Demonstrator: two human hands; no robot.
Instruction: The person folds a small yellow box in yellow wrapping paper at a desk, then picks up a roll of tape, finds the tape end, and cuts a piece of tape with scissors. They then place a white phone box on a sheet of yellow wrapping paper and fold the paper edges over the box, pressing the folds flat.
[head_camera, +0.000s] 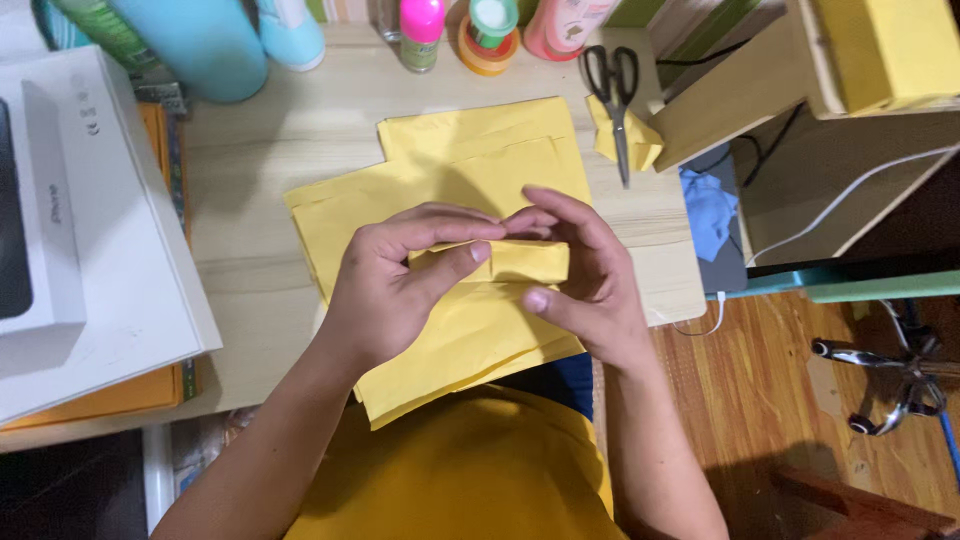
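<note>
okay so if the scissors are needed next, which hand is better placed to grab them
Right. The right hand is on the side where the scissors lie, up and right of the folded yellow paper strip. The left hand would have to cross over.

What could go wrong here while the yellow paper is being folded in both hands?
The folded paper is pinched between the left hand and right hand above the desk, so its crease may come out uneven. The loose yellow sheets overhang the desk edge and might slide off. The scissors lie near.

Black scissors, white box, pink-capped bottle on desk.
</note>
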